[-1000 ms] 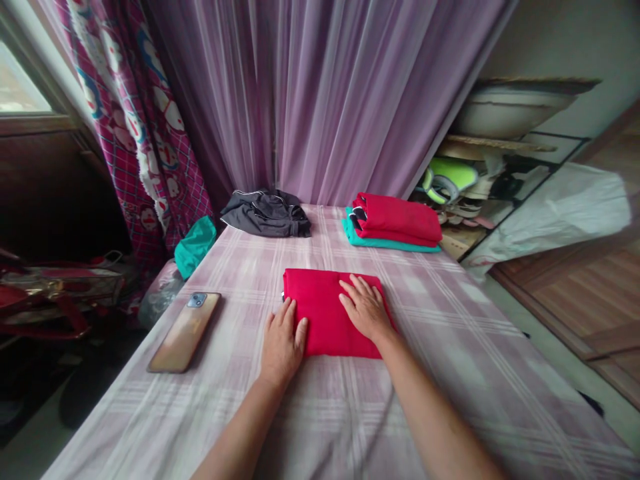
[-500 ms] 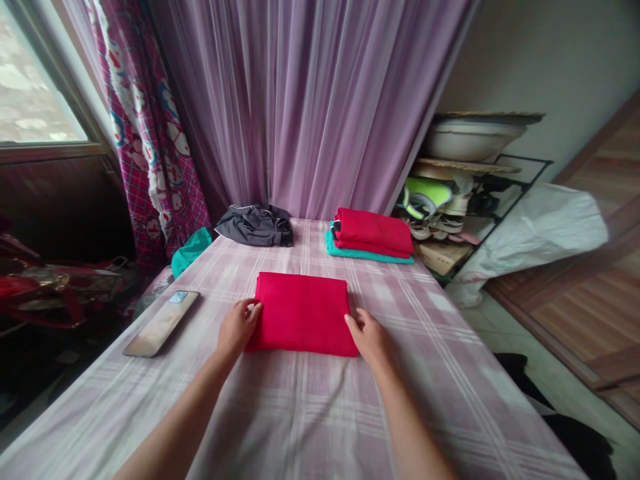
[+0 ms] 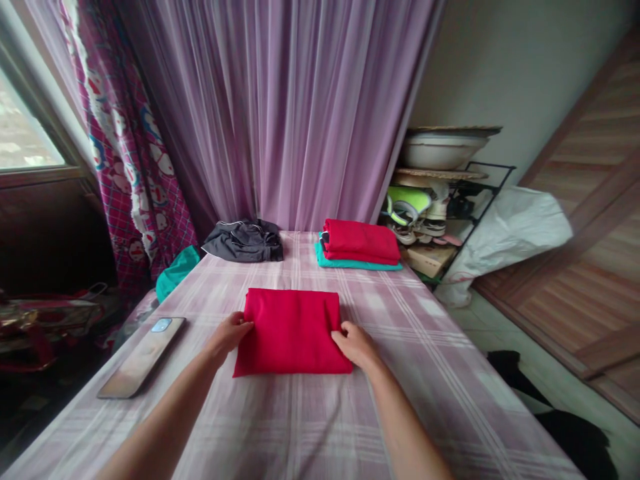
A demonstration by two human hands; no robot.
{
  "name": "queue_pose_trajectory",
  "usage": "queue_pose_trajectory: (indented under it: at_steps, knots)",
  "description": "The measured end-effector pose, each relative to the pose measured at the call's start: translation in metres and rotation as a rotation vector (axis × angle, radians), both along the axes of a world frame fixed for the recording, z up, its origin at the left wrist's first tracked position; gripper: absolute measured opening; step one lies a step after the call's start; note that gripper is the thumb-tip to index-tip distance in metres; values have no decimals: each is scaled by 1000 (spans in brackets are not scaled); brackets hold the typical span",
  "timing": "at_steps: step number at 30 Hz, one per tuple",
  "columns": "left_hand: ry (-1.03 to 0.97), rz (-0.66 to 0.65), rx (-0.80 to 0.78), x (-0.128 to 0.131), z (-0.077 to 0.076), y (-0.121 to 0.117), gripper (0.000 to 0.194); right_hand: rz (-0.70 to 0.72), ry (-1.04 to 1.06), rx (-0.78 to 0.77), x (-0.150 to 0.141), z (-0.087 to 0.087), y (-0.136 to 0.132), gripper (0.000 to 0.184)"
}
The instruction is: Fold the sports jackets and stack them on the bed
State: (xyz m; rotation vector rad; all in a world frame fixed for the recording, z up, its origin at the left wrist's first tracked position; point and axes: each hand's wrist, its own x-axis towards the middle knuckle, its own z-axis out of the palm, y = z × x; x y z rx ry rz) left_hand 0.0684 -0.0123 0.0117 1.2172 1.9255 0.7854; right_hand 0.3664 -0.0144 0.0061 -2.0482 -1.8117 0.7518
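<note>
A folded red cloth garment (image 3: pixel 293 337) lies flat on the table in front of me, roughly rectangular, its lower left corner poking out. At its left edge, my left hand (image 3: pixel 234 332) is closed, thumb on top and fingers partly hidden under the cloth. My right hand (image 3: pixel 356 343) pinches the right edge, where a small crease runs up the fabric. Farther back on the right, another folded red garment (image 3: pixel 361 241) rests on a folded teal one (image 3: pixel 357 265). Crumpled dark grey clothing (image 3: pixel 245 241) with white piping sits at the back left.
A checked cloth covers the table (image 3: pixel 300 427). A phone (image 3: pixel 143 360) lies near its left edge, beside a teal bundle (image 3: pixel 176 273). Purple curtains (image 3: pixel 300 113) hang behind. To the right stand a rack (image 3: pixel 480 220) with shoes and a basin, and a white sack (image 3: pixel 520 230).
My right fingers have closed on the garment's right edge and creased it. The left hand stays at the left edge, and the lower left corner now sticks out more. The camera view has shifted.
</note>
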Motion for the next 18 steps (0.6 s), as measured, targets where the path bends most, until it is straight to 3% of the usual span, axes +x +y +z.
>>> queue_pose_trajectory:
  at_steps: [5, 10, 14, 18]
  knots:
    - [13, 76, 147, 19, -3, -5, 27, -51, -71, 220, -21, 2, -8, 19]
    - [-33, 60, 352, 44, 20, 17, 36, -48, -161, 396, -28, 23, 8, 21]
    - [-145, -8, 499, 73, 49, 61, 34, -104, -165, 455, -14, 52, 45, 20]
    - [-281, -57, 680, 112, 88, 132, 32, -193, -231, 639, 19, 105, 98, 24]
